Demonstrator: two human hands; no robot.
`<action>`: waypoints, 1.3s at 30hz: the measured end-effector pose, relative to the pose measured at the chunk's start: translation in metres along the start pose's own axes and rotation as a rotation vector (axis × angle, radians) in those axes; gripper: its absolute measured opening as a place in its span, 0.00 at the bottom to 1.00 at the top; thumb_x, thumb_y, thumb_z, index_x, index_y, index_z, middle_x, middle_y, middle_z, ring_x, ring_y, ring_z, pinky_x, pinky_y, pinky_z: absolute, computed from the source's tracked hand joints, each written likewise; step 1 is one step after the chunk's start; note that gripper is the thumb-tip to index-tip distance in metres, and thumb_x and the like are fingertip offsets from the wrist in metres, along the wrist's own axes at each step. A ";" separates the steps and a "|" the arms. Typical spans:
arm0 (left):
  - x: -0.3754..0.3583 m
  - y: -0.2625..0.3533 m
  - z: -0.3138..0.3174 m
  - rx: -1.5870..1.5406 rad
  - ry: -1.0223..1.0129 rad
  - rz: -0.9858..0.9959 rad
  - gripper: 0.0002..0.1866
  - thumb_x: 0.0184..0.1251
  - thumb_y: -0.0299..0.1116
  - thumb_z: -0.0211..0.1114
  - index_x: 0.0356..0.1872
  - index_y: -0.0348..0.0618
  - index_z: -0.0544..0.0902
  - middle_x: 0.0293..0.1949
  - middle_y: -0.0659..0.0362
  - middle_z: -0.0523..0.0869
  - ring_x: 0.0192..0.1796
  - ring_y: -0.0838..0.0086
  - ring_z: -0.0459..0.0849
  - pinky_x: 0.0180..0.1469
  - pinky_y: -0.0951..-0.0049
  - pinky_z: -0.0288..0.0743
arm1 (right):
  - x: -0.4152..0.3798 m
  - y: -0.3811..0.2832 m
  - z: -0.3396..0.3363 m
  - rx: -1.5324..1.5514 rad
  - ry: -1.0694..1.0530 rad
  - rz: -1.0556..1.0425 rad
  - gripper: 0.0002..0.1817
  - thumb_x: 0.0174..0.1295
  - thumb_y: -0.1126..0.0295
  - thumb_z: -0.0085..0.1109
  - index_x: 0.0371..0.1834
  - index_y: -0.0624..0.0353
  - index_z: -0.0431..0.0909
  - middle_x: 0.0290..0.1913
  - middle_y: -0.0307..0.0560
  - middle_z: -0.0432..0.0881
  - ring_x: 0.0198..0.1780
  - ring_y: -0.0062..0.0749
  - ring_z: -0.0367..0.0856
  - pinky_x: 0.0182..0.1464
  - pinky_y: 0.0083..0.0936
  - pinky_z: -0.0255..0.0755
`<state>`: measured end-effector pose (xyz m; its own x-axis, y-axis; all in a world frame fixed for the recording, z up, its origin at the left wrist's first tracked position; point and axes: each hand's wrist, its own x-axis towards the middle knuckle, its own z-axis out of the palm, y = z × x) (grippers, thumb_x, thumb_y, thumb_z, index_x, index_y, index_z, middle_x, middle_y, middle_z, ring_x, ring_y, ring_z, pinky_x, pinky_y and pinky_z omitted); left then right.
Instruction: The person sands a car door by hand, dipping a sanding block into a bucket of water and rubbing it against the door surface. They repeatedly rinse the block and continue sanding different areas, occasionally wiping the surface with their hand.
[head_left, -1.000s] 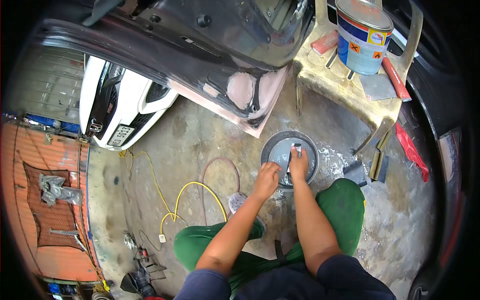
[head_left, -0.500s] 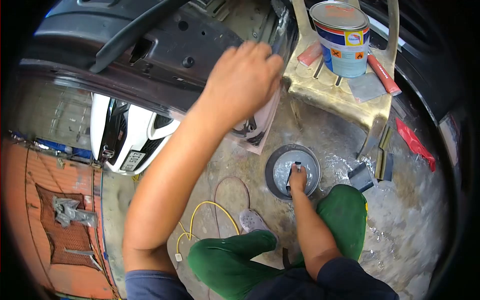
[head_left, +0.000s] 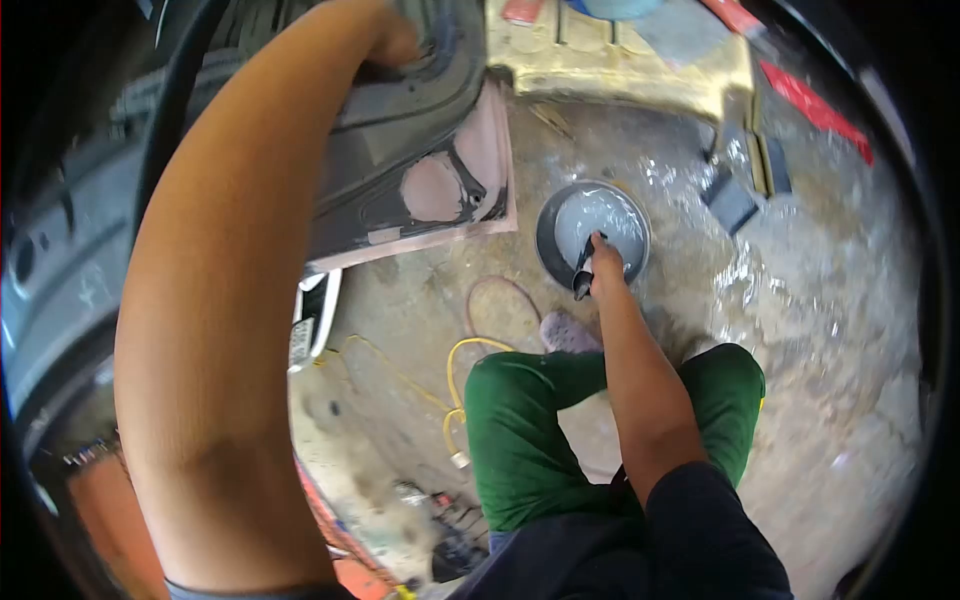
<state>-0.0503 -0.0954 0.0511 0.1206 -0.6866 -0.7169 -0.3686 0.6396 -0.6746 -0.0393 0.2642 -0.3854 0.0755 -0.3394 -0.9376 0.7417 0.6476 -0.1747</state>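
Note:
My right hand (head_left: 606, 268) is closed on a dark, sheet-like piece (head_left: 584, 276) over the near side of a round grey basin (head_left: 546, 240). Cloudy water (head_left: 590, 212) fills the bottom of that basin. At the top, my left hand (head_left: 392, 38) is at the dark car panel (head_left: 375, 140); its fingers are blurred and partly hidden, so whether it holds anything does not show. Pinkish filler patches (head_left: 432, 187) mark the panel's lower corner.
A worn, gold-coloured chair (head_left: 640, 88) stands at the top, bearing a grey sheet (head_left: 680, 30). Dark pads (head_left: 729, 202) and a red strip (head_left: 815, 108) lie right on wet floor. A yellow cable (head_left: 450, 375) runs near my green-trousered legs.
The view has turned, and the basin now appears higher. My left hand has moved up and left to the panel. The dark piece in my right hand has tilted and shows more near the rim.

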 end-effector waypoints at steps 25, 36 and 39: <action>-0.035 -0.021 -0.008 -0.952 -0.664 0.129 0.38 0.82 0.61 0.49 0.78 0.40 0.69 0.68 0.52 0.80 0.63 0.66 0.82 0.70 0.67 0.70 | -0.370 -0.002 0.202 -0.320 -0.074 -0.905 0.17 0.62 0.58 0.70 0.52 0.49 0.86 0.64 0.45 0.81 0.61 0.50 0.76 0.62 0.45 0.74; -0.053 -0.006 -0.005 -0.804 -0.424 0.006 0.30 0.79 0.58 0.54 0.64 0.41 0.81 0.53 0.53 0.89 0.49 0.66 0.89 0.56 0.69 0.81 | -0.376 0.019 0.245 -0.418 -0.013 -0.893 0.14 0.62 0.59 0.70 0.48 0.49 0.85 0.63 0.41 0.82 0.56 0.46 0.79 0.54 0.46 0.78; -0.051 -0.005 -0.003 -0.765 -0.324 0.027 0.31 0.78 0.59 0.54 0.63 0.41 0.82 0.52 0.52 0.90 0.48 0.65 0.89 0.55 0.68 0.82 | -0.366 0.031 0.254 -0.327 0.020 -0.986 0.13 0.60 0.58 0.71 0.45 0.49 0.85 0.62 0.42 0.83 0.54 0.46 0.80 0.51 0.46 0.80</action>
<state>-0.0578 -0.0642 0.0915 0.3191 -0.4661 -0.8252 -0.8859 0.1626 -0.4345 0.1250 0.2353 0.0283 -0.4800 -0.8093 -0.3385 0.2505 0.2434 -0.9370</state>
